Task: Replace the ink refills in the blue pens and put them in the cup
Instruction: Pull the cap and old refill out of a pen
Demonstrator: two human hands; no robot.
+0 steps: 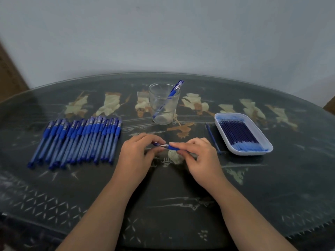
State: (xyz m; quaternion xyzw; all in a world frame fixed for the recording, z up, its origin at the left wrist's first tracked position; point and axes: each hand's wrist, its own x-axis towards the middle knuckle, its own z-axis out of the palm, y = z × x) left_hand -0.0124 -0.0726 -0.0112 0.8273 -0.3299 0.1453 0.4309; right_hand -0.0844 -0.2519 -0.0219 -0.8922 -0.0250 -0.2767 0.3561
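On the dark, glossy patterned surface (163, 205), two bare forearms reach in from the near edge. The left hand (139, 151) pinches the silvery tip end of a blue pen (167, 146) with curled fingers, and the right hand (197, 153) grips its blue barrel between thumb and fingers. The pen lies level between them.

To the left, a tight row of capped blue pens (76, 140) lies side by side, slim and translucent. To the right, a loose refill (213, 138) lies just beside a white rounded-corner tray (253, 152) packed with thin dark-blue refills (239, 132).

Farther off at centre stands a clear glass cup (164, 104). One finished pen (171, 94) leans inside it, its cap poking above the rim.
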